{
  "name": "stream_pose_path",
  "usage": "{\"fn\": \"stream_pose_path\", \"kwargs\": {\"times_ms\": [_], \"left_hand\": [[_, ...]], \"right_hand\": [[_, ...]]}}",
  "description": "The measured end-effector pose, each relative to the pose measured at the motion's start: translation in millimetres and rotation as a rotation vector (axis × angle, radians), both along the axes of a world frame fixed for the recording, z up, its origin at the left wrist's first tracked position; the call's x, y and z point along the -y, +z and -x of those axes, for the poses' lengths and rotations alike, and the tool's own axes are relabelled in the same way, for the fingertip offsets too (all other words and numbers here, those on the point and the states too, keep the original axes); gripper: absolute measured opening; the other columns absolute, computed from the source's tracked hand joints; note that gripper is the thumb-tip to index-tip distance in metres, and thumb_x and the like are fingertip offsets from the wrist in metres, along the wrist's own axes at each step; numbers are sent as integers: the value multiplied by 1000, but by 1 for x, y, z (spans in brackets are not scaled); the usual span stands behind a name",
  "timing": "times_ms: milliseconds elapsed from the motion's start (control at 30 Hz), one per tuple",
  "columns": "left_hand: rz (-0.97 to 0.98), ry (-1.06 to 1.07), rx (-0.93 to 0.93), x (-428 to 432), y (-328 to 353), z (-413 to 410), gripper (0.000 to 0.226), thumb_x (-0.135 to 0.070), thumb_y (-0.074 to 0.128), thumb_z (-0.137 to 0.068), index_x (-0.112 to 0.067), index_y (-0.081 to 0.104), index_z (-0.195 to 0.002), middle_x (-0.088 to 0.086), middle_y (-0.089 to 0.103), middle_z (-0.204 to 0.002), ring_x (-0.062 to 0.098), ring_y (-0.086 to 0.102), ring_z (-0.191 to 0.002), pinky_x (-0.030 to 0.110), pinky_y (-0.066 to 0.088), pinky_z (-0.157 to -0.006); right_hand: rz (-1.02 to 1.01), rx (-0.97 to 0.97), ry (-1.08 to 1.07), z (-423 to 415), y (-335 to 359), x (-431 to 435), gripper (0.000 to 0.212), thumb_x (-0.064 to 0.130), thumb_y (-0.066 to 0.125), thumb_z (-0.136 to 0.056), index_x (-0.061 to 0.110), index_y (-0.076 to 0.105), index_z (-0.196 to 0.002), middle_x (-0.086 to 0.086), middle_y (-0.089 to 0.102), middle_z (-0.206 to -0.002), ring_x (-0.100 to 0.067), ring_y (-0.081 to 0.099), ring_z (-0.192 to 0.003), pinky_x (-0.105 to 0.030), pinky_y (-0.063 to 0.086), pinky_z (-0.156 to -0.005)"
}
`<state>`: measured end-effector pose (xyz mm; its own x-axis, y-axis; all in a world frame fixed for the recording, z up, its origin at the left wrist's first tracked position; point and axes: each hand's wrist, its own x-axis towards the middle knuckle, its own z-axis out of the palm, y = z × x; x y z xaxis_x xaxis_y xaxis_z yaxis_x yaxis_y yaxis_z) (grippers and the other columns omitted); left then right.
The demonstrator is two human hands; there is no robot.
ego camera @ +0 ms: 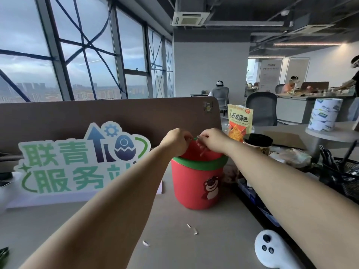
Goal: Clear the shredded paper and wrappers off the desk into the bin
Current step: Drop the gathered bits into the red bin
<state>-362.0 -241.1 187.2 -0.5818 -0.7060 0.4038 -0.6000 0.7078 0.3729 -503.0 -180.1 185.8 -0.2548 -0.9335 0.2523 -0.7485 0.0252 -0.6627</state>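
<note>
The desk (223, 239) is taken in first, wide and pale, with a big green-and-blue sign (81, 162) stood against the partition, out of the working lane. Next, the red bin (196, 187) is seen just right of the sign. It is set on the desk itself, presumably so that scraps need only a short carry. Its lid (191, 152) is tipped up at the back, and the mouth is left exposed.

Over that mouth both hands are brought together. The left hand (177, 141) is curled onto the lid's top edge, apparently to keep it raised. The right hand (211, 139) is bunched, fingertips pinched downward, and whether anything is held there cannot be told. A drop into the bin is judged to be the step in hand.

Off to the right, a crumpled plastic wrapper (291, 157) is left lying beyond the bin, well apart from the hands. Smallest of all, three white paper shreds (194, 231) remain to be cleared, scattered on the desk in front of the bin.
</note>
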Motion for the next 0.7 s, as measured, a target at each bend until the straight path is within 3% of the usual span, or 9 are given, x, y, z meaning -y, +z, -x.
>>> {"fn": "stream_pose_path", "kwargs": {"times_ms": [133,267,367,500,700], "left_hand": [[-6,6,36,-4,0,-3,29,-20,46,-90,-26,68,-107,2,66,-112,26,59,-102,29,47,-81],[-13,-1,90,-14,4,-12,31,-23,42,-92,-28,66,-109,0,65,-114,26,59,-104,32,50,-86],[-10,-9,79,-28,7,-24,29,-30,43,-88,-27,69,-100,-1,67,-108,26,61,-100,38,51,-88],[23,10,-40,-50,7,-50,30,-33,47,-84,-28,71,-99,-2,70,-106,26,63,-98,38,52,-88],[104,95,-240,-80,-21,-99,22,-19,53,-88,-22,72,-101,1,67,-111,22,61,-99,35,51,-88]], "right_hand": [[-23,-79,-13,-2,6,-8,36,26,40,-97,3,68,-92,-18,70,-98,-33,65,-93,-47,51,-88],[-28,-36,-27,-9,11,-19,39,31,37,-98,6,65,-104,-16,67,-110,-31,61,-104,-46,45,-98],[-1,-58,-34,-15,15,-33,37,31,37,-98,10,66,-109,-8,64,-116,-23,56,-108,-29,41,-90],[113,-76,-74,-23,13,-54,30,30,46,-95,11,66,-106,-4,64,-112,-19,55,-103,-27,38,-82],[428,-78,-218,-41,-19,-83,13,16,55,-87,14,66,-95,-7,63,-107,-21,59,-100,-33,47,-90]]}}
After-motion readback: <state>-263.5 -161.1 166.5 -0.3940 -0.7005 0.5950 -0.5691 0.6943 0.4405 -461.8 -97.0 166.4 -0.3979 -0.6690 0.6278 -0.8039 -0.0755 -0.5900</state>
